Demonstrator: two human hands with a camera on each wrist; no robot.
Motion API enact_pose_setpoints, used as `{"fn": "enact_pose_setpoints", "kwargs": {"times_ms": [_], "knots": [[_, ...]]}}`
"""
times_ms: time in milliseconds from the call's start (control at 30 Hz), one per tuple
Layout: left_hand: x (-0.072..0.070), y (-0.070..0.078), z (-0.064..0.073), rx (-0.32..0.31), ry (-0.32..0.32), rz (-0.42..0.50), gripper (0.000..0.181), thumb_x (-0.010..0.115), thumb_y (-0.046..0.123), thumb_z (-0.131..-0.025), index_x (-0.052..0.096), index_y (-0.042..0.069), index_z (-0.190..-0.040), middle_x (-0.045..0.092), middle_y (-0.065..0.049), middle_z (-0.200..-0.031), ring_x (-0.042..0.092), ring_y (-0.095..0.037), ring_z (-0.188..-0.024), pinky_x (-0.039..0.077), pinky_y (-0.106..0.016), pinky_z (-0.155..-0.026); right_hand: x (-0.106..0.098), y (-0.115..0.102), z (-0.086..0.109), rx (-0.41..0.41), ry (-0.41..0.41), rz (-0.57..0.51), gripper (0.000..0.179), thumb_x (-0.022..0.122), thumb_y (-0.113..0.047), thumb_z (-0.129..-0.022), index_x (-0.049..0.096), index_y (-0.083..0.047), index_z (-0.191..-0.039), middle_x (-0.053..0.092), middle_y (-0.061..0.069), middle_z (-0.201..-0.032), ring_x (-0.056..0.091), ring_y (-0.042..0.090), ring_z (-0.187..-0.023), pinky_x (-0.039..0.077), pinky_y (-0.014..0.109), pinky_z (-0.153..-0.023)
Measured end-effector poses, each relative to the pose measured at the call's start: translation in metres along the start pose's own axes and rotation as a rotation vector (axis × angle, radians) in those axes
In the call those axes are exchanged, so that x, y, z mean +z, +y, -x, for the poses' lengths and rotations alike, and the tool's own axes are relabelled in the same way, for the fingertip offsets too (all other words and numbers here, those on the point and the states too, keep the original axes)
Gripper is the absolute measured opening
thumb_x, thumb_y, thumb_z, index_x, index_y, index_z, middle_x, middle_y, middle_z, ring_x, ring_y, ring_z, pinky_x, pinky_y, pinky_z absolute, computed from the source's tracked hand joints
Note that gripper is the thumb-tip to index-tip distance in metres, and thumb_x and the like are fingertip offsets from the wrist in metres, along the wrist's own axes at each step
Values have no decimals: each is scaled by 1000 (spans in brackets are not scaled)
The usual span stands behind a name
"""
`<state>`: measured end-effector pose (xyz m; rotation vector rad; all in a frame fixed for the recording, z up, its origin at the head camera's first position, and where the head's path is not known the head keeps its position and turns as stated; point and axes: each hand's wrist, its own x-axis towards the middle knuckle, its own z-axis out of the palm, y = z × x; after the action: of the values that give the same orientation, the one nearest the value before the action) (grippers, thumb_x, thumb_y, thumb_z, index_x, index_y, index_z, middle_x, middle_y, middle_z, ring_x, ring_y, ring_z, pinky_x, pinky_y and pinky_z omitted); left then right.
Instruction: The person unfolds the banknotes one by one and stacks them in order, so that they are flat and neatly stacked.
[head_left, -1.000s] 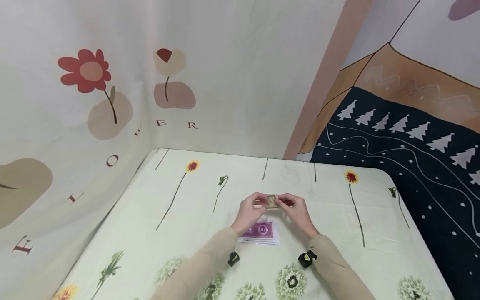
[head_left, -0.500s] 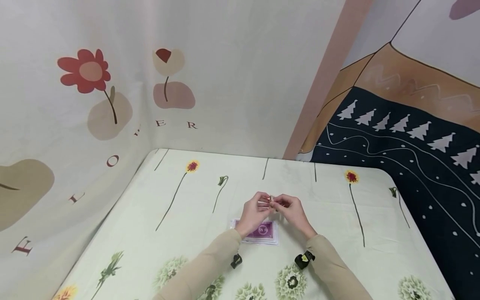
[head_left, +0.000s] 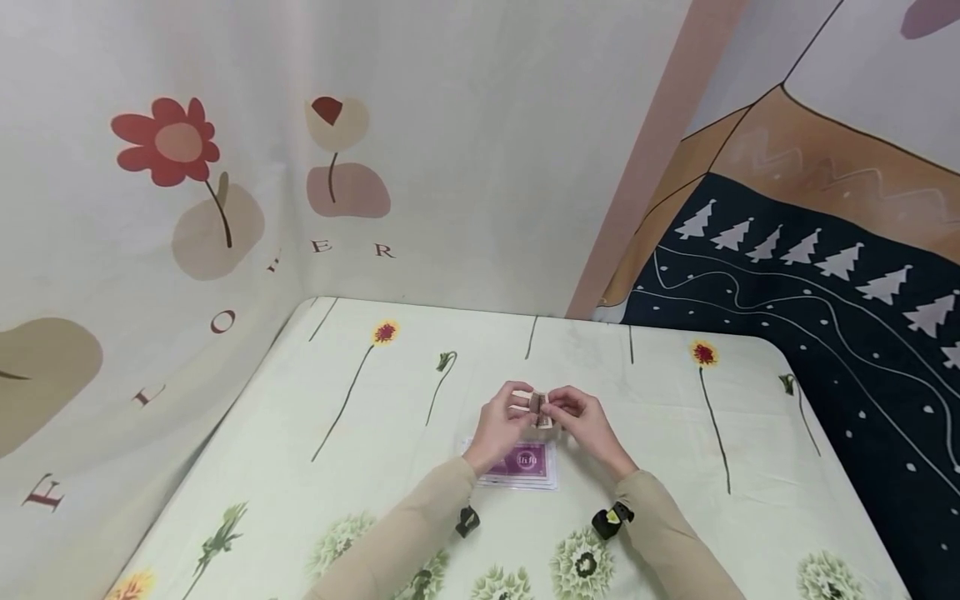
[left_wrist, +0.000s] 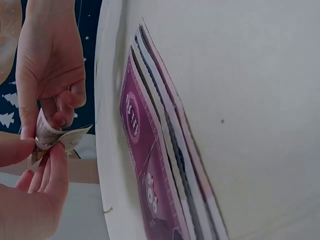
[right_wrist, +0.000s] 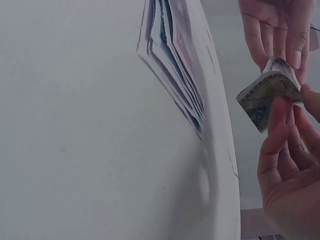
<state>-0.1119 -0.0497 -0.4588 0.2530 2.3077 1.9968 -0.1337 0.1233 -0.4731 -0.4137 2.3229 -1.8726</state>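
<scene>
Above the table, both hands hold a small folded banknote (head_left: 544, 412) between them. My left hand (head_left: 497, 423) pinches its left side with thumb and fingers. From the other side, my right hand (head_left: 590, 422) pinches it too. In the left wrist view the banknote (left_wrist: 75, 136) bends into a V, one leaf standing away from the other. The right wrist view shows its greenish-grey printed face (right_wrist: 265, 97), with fingertips covering part of it. A stack of banknotes (head_left: 525, 463), purple on top, lies on the table just below the hands, partly hidden by the left wrist.
A pale flowered cloth (head_left: 645, 467) covers the table. Printed curtains (head_left: 480, 150) stand behind and at the left, and a dark tree-patterned cloth (head_left: 817, 333) hangs at the right. Black wrist cameras (head_left: 612, 520) are strapped below both sleeves.
One second ago the banknote showed a broader face between the hands. It turned narrow with the hands closer together, and now shows a creased, upright shape with the hands slightly apart.
</scene>
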Motion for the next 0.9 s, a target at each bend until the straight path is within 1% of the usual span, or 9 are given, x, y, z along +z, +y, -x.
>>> {"fn": "enact_pose_setpoints", "kwargs": {"times_ms": [67,200,300,367,467,567,667,733,900], "knots": [[-2,-12,-4,-18,-7,14,44,59,-14,-85,49,-2,-127,64,-26,-104,66,-38,-93,56,-38,-80,-1,0,0,28,15,-10,22,63,-1,-92,56,10,-110,67,21,-94,65,19,-77,54,31,-64],[-5,-28,-8,-61,-22,43,55,55,-15,-86,46,5,-136,62,-24,-110,64,-38,-99,55,-40,-84,-1,-6,2,61,45,-34,26,60,4,-92,45,9,-113,65,28,-94,65,22,-72,55,40,-61],[-9,-32,-7,-90,-15,49,61,52,-17,-84,47,11,-137,61,-21,-113,64,-36,-101,54,-41,-85,-2,-4,3,34,76,-28,23,58,7,-92,44,8,-110,64,30,-92,65,21,-69,55,41,-60],[-12,-35,-7,-105,-10,46,62,51,-17,-82,49,13,-137,61,-20,-113,63,-36,-102,54,-41,-85,-3,5,1,12,95,-26,19,58,8,-91,47,9,-107,64,29,-91,64,23,-68,54,41,-58],[-17,-37,-6,-132,-1,33,59,51,-16,-82,53,13,-133,62,-18,-112,64,-34,-101,55,-39,-84,-5,19,-1,7,114,-12,11,58,8,-91,55,8,-102,64,25,-91,63,21,-69,54,37,-57],[-21,-39,-4,-141,8,15,51,51,-15,-81,58,10,-125,62,-16,-113,64,-33,-101,54,-36,-85,-6,29,-3,32,133,2,9,60,6,-91,61,7,-100,65,19,-91,61,16,-69,54,31,-57],[-23,-38,-3,-152,10,0,44,51,-15,-80,62,6,-117,61,-14,-114,64,-30,-101,55,-31,-83,-6,32,-3,41,142,8,9,60,5,-91,62,6,-99,66,17,-90,61,13,-68,53,27,-56],[-25,-38,-2,-165,8,-14,42,50,-15,-80,62,5,-115,60,-14,-115,65,-29,-97,55,-27,-75,-7,32,-3,33,138,10,9,60,5,-91,63,7,-99,66,16,-90,61,12,-68,53,26,-56],[-29,-40,-1,-183,20,-49,36,54,-12,-82,62,3,-113,60,-15,-114,66,-29,-93,55,-27,-70,-7,31,-2,33,130,18,9,61,5,-90,63,8,-99,66,16,-89,61,12,-68,54,27,-57]]}}
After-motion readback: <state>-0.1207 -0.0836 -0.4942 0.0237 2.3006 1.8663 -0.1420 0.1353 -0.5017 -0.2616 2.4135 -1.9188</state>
